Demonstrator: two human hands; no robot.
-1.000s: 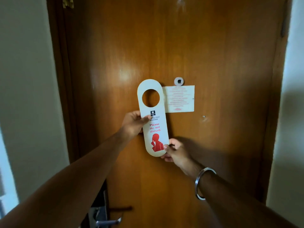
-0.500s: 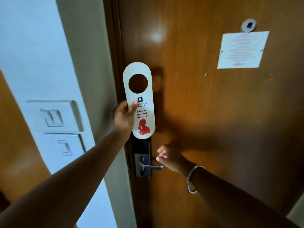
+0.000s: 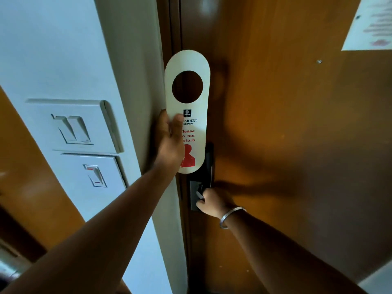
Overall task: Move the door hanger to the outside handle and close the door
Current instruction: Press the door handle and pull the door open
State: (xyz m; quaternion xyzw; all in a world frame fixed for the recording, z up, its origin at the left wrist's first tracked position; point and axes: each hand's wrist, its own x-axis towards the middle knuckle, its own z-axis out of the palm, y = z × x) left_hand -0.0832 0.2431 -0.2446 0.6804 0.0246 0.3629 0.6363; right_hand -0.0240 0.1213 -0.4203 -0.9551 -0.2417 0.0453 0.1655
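A glossy varnished wooden door (image 3: 297, 134) is reflecting light beside a smooth, matt cream card door hanger (image 3: 196, 60). A polished metal bangle (image 3: 230, 215) is gleaming near the dark matt lock plate (image 3: 194, 196) and smooth plastic switches (image 3: 73, 128).

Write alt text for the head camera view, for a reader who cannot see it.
A left hand holds a white card door hanger with red "do not disturb" lettering upright before a closed brown wooden door, while the right hand grips the metal lever handle below it. White wall switches sit to the left.
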